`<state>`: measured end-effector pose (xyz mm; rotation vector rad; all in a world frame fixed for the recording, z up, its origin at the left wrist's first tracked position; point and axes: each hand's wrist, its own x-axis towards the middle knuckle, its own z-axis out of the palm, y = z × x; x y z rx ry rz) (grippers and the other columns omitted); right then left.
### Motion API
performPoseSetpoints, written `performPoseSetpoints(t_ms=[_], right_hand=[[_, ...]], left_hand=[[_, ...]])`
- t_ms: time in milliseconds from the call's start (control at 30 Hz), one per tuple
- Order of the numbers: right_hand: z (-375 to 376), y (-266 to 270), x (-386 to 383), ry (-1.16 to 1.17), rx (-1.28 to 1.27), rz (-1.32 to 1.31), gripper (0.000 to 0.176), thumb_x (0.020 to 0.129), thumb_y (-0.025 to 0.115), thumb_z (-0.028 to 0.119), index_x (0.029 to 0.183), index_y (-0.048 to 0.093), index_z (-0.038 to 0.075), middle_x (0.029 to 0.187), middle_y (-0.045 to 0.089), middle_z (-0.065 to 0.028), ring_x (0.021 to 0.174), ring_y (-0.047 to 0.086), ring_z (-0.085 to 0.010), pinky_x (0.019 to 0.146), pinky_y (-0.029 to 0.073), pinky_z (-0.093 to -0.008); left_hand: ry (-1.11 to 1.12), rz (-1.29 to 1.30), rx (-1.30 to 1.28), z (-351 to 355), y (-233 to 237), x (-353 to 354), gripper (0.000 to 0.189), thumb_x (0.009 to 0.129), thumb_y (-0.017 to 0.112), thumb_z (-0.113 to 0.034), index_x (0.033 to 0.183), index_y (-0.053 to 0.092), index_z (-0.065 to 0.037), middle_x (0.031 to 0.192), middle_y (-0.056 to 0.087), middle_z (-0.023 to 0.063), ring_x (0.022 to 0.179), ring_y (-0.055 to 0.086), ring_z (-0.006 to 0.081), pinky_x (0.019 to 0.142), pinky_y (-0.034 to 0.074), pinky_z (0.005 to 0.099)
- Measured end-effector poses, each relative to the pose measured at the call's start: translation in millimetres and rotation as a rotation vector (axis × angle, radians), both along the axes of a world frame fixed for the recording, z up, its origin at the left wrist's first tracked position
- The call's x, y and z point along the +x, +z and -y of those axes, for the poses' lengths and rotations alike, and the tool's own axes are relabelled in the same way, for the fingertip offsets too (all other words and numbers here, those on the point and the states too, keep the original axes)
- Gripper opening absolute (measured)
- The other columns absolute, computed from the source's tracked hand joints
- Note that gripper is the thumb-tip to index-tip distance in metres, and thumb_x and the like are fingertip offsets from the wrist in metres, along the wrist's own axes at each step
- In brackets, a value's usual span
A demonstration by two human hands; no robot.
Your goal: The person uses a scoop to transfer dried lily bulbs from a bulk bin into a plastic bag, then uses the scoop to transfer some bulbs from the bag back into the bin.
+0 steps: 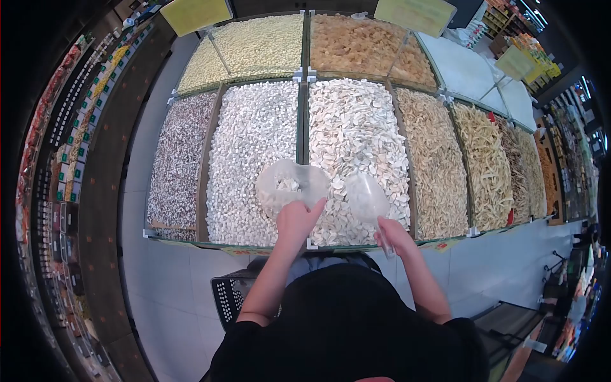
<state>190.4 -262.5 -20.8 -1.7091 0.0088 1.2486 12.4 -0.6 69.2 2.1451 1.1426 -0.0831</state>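
My left hand (298, 219) is closed on a translucent plastic bag (312, 181), whose mouth is spread wide. A few whitish pieces lie inside the bag. It hangs over the divider between a bin of small white chunks (251, 127) and a bin of flat, pale dried slices (356, 121). In my right hand (396, 237) is the handle of a clear plastic scoop (368, 198). The scoop's bowl is over the front part of the slices, right of the bag. Whether anything is in the bowl is hard to tell.
Dark reddish-and-white grains (181, 159) fill the far-left bin. Tan dried strips (433, 165) and yellowish strips (484, 165) lie to the right. Yellow signs (414, 16) stand at the back. A black basket (232, 296) is below my left arm.
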Motion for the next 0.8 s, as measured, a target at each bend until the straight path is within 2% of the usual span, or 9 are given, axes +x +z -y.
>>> performPoseSetpoints(t_ms=[67, 200, 300, 400, 500, 600, 700, 800], right_hand=[[-7, 0, 7, -0.012, 0.002, -0.051, 0.043, 0.102, 0.049, 0.038, 0.094, 0.060, -0.002, 0.073, 0.064, -0.0108, 0.053, 0.060, -0.0198, 0.050, 0.048, -0.0333], [-18, 7, 16, -0.055, 0.034, -0.201, 0.043, 0.102, 0.049, 0.039, 0.098, 0.059, -0.003, 0.075, 0.065, -0.0116, 0.052, 0.059, -0.0198, 0.049, 0.049, -0.0337], [-20, 2, 17, 0.002, -0.007, -0.117, 0.043, 0.103, 0.048, 0.038, 0.098, 0.059, -0.003, 0.073, 0.064, -0.0123, 0.049, 0.059, -0.0202, 0.048, 0.049, -0.0339], [-20, 8, 17, 0.141, -0.135, 0.117, 0.043, 0.103, 0.048, 0.039, 0.095, 0.058, -0.002, 0.069, 0.063, -0.0112, 0.046, 0.058, -0.0198, 0.043, 0.047, -0.0334], [-20, -7, 22, 0.223, -0.125, 0.303, 0.043, 0.103, 0.047, 0.039, 0.093, 0.059, -0.002, 0.068, 0.063, -0.0118, 0.046, 0.059, -0.0199, 0.043, 0.046, -0.0331], [-26, -8, 25, 0.075, -0.029, 0.034, 0.042, 0.103, 0.047, 0.039, 0.097, 0.058, -0.001, 0.068, 0.062, -0.0095, 0.046, 0.057, -0.0191, 0.044, 0.045, -0.0324], [-23, -10, 20, -0.024, 0.030, -0.047, 0.040, 0.104, 0.046, 0.040, 0.098, 0.056, 0.002, 0.066, 0.059, -0.0072, 0.047, 0.055, -0.0177, 0.045, 0.045, -0.0317], [-11, -41, 16, -0.079, 0.107, -0.048, 0.036, 0.105, 0.047, 0.039, 0.097, 0.053, 0.005, 0.066, 0.057, -0.0061, 0.047, 0.053, -0.0165, 0.046, 0.046, -0.0306]], left_hand=[[0.006, 0.078, 0.076, 0, -21, 2, 0.052, 0.088, 0.062, -0.049, 0.071, 0.070, 0.000, 0.070, 0.067, 0.0203, 0.070, 0.067, 0.0387, 0.068, 0.052, 0.0478], [0.004, 0.177, 0.170, 0, -30, 1, 0.039, 0.088, 0.061, -0.035, 0.071, 0.069, 0.000, 0.071, 0.066, 0.0206, 0.069, 0.066, 0.0397, 0.067, 0.052, 0.0491], [0.011, 0.212, 0.148, 1, -36, -4, 0.034, 0.087, 0.062, -0.029, 0.071, 0.066, 0.001, 0.070, 0.065, 0.0212, 0.069, 0.066, 0.0395, 0.066, 0.051, 0.0479], [0.071, 0.323, 0.100, 8, -35, -9, 0.031, 0.088, 0.063, -0.024, 0.071, 0.064, 0.002, 0.068, 0.064, 0.0211, 0.067, 0.064, 0.0400, 0.062, 0.050, 0.0470], [0.115, 0.380, 0.086, 12, -40, -12, 0.031, 0.089, 0.063, -0.021, 0.070, 0.061, 0.003, 0.063, 0.059, 0.0206, 0.058, 0.059, 0.0375, 0.057, 0.046, 0.0454], [0.200, 0.495, -0.012, 12, -55, -18, 0.032, 0.094, 0.062, -0.019, 0.071, 0.059, 0.003, 0.058, 0.057, 0.0128, 0.050, 0.053, 0.0239, 0.052, 0.042, 0.0376], [0.382, 0.558, -0.318, 17, -53, -18, 0.031, 0.098, 0.059, -0.018, 0.073, 0.058, 0.000, 0.058, 0.053, 0.0017, 0.052, 0.047, 0.0090, 0.049, 0.037, 0.0281], [0.388, 0.662, -0.419, 21, -57, -24, 0.029, 0.101, 0.057, -0.017, 0.075, 0.059, -0.004, 0.061, 0.051, -0.0047, 0.054, 0.045, 0.0028, 0.049, 0.034, 0.0223]])
